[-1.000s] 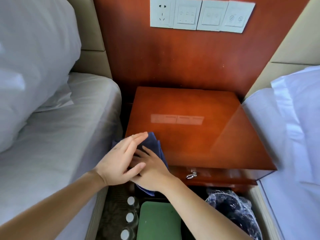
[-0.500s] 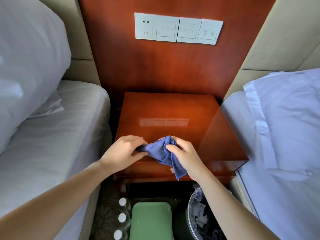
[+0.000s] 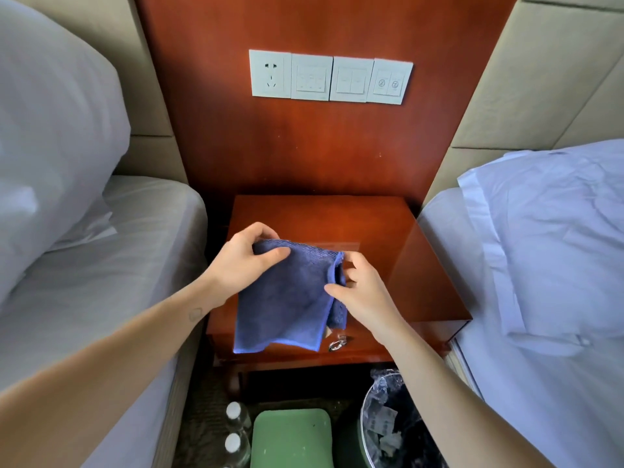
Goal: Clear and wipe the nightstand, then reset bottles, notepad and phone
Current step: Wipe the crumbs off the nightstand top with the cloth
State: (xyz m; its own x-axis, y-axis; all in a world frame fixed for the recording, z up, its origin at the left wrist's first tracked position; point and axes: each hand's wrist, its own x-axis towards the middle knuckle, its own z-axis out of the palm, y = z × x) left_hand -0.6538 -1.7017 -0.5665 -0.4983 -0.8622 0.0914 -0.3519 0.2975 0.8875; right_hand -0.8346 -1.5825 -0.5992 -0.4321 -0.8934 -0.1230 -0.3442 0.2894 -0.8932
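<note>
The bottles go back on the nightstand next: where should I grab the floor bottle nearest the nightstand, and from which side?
Probably take the bottle by its neck just under the white cap, coming straight down from above. It stands upright, with the green object close on one side and a second bottle beside it, so the top is freest.
</note>
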